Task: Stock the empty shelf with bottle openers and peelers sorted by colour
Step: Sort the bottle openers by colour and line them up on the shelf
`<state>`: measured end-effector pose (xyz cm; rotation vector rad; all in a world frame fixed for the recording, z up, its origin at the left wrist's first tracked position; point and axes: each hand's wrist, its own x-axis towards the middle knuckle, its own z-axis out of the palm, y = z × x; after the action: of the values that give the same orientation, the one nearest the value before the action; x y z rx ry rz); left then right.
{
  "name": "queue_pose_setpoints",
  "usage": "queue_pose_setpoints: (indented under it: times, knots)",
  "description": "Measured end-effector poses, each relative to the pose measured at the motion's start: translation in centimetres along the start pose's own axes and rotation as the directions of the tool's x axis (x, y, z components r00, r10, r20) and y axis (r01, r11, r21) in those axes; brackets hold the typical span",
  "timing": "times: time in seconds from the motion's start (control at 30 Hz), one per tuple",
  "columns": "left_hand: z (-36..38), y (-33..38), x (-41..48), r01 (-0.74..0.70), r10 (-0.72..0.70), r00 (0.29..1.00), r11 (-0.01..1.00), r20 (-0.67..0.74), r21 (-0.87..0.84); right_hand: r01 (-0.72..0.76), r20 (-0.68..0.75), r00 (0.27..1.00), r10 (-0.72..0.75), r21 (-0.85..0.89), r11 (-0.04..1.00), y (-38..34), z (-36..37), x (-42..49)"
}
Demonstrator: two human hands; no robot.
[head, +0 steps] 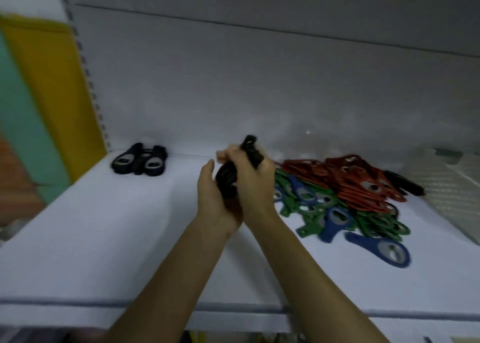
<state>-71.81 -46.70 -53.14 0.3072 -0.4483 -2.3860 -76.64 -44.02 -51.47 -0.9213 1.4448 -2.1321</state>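
Pls square the bundle of black plastic bottle openers [228, 184] btw. both palms, then lay it by the black openers at back-left [140, 162] of the white metal shelf [104, 238]. Right hand [255, 184] fingers curl round the bundle; left hand [210, 194] cups its side, its fingers I cannot tell. The bundle is over mid-shelf.

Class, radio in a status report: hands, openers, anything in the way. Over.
Gripping black opener bundle: left hand, right hand, above shelf. Sorted black openers back-left. Unsorted mixed pile right.

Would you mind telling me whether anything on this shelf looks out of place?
Yes: a stray black opener lies beside the red openers on the right, far from the black group at back left.
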Motion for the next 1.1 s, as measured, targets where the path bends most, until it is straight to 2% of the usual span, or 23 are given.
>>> queue_pose_setpoints:
  times: [0.07, 0.17, 0.23, 0.3, 0.37, 0.43, 0.47, 0.53, 0.6, 0.63, 0.67, 0.7, 0.73, 0.77, 0.8, 0.83, 0.87, 0.93, 0.97, 1.03, 1.1]
  knots:
    - [-0.6, 1.6, -0.8, -0.06, 0.055, 0.998, 0.993, -0.044, -0.101, 0.046, 0.091, 0.995, -0.042, -0.044, 0.998, 0.8, 2.4, -1.1]
    - [-1.6, 3.9, -1.5, -0.122, 0.118, 0.99, 0.991, -0.083, -0.05, 0.091, 0.186, 0.979, -0.088, -0.007, 0.996, 0.6, 4.3, -1.1]
    - [-1.6, 5.0, -1.8, -0.164, 0.162, 0.982, 0.986, -0.095, -0.011, 0.066, 0.201, 0.978, -0.065, 0.003, 0.998, 0.3, 5.6, -0.7]
    - [-1.6, 5.3, -2.0, -0.27, 0.287, 0.949, 0.954, -0.129, 0.132, -0.032, 0.132, 0.991, 0.023, 0.069, 0.997, 0.0, 6.5, 0.0]
    - [-1.9, 4.9, -2.3, -0.379, 0.436, 0.897, 0.845, -0.075, 0.378, -0.181, 0.035, 0.983, 0.178, 0.206, 0.962, -0.2, 6.9, 0.9]
    - [-2.1, 4.2, -2.5, -0.394, 0.46, 0.888, 0.747, 0.011, 0.535, -0.294, -0.003, 0.949, 0.315, 0.346, 0.891, -0.3, 6.9, 1.5]
    - [-2.1, 4.1, -2.5, -0.374, 0.437, 0.899, 0.752, 0.014, 0.542, -0.331, 0.007, 0.936, 0.353, 0.368, 0.869, -0.2, 7.1, 1.5]
    - [-2.1, 4.6, -2.2, -0.331, 0.387, 0.922, 0.825, -0.031, 0.458, -0.379, 0.049, 0.921, 0.387, 0.35, 0.857, 0.3, 7.2, 0.7]
    - [-2.7, 5.1, -1.8, -0.351, 0.4, 0.916, 0.821, -0.015, 0.451, -0.418, 0.082, 0.905, 0.417, 0.353, 0.837, 0.6, 6.9, 0.2]
    - [-3.0, 5.2, -1.8, -0.376, 0.425, 0.905, 0.766, 0.027, 0.521, -0.445, 0.098, 0.89, 0.445, 0.391, 0.805, 0.5, 6.7, 0.3]
    - [-3.6, 5.2, -1.8, -0.405, 0.462, 0.883, 0.652, 0.088, 0.641, -0.485, 0.118, 0.864, 0.489, 0.454, 0.748, 0.4, 6.4, 0.4]
    - [-4.2, 5.4, -1.8, -0.441, 0.508, 0.842, 0.457, 0.18, 0.772, -0.521, 0.137, 0.832, 0.538, 0.525, 0.673, 0.4, 6.2, 0.8]
    - [-4.7, 5.6, -1.8, -0.461, 0.547, 0.786, 0.208, 0.288, 0.863, -0.544, 0.151, 0.803, 0.576, 0.582, 0.605, 0.3, 6.1, 1.1]
    - [-5.1, 5.9, -1.6, -0.448, 0.573, 0.732, -0.002, 0.369, 0.894, -0.554, 0.157, 0.786, 0.598, 0.609, 0.568, 0.2, 6.2, 1.4]
    - [-5.4, 6.4, -1.4, -0.424, 0.59, 0.701, -0.107, 0.401, 0.899, -0.561, 0.157, 0.782, 0.603, 0.598, 0.573, 0.2, 6.3, 1.5]
    - [-5.5, 6.8, -1.3, -0.411, 0.6, 0.704, -0.093, 0.38, 0.907, -0.568, 0.157, 0.791, 0.592, 0.547, 0.615, 0.4, 6.4, 1.6]
    - [-5.5, 7.4, -1.2, -0.418, 0.591, 0.74, 0.029, 0.321, 0.908, -0.569, 0.171, 0.81, 0.56, 0.459, 0.682, 0.5, 6.3, 1.8]
    - [-5.6, 8.6, -1.1, -0.409, 0.485, 0.851, 0.374, 0.2, 0.833, -0.5, 0.286, 0.854, 0.434, 0.226, 0.836, 0.7, 5.6, 2.1]
    - [-5.7, 9.2, -1.1, -0.385, 0.426, 0.888, 0.481, 0.174, 0.787, -0.435, 0.36, 0.858, 0.367, 0.128, 0.891, 0.9, 5.1, 2.3]
    - [-6.2, 10.3, -0.9, -0.348, 0.325, 0.928, 0.59, 0.18, 0.729, -0.303, 0.42, 0.864, 0.277, -0.005, 0.953, 1.2, 3.9, 2.7]
    - [-6.6, 11.0, -0.7, -0.311, 0.253, 0.948, 0.616, 0.193, 0.723, -0.202, 0.404, 0.887, 0.225, -0.099, 0.974, 1.2, 3.1, 3.1]
